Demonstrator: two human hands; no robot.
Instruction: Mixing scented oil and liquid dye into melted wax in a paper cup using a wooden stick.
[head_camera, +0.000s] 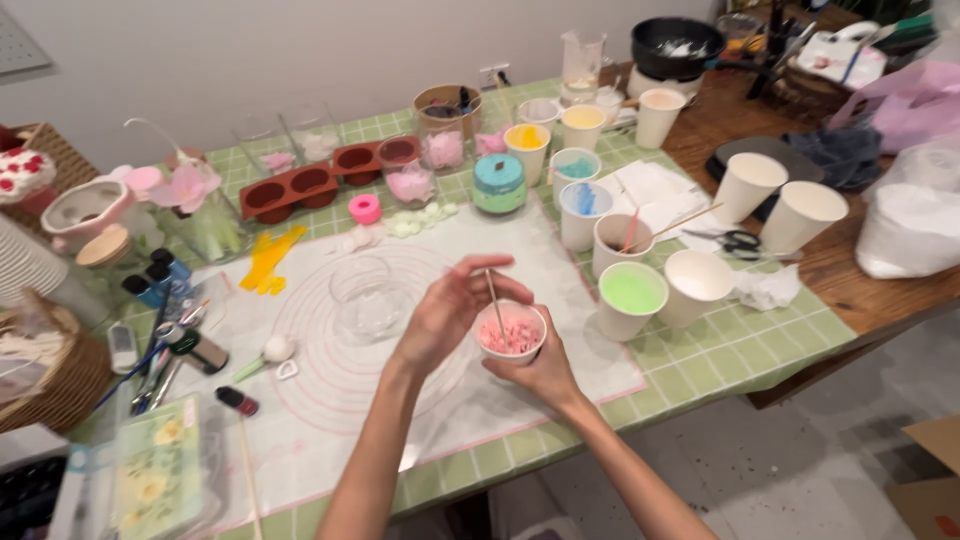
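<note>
My right hand (540, 372) cups a small white paper cup (510, 333) of pink wax-like bits from below, just above the white silicone mat (300, 440). My left hand (448, 312) pinches a thin wooden stick (492, 296) whose lower end is in the pink bits. An empty clear glass jar (366, 297) stands on the mat just left of my hands.
Several paper cups stand to the right, one filled with green (631, 292), one with blue (584, 202). Behind the mat are brown silicone moulds (300, 186), a teal lidded jar (499, 181) and scissors (737, 241). Small bottles and pens (165, 345) lie left, beside a wicker basket (50, 385).
</note>
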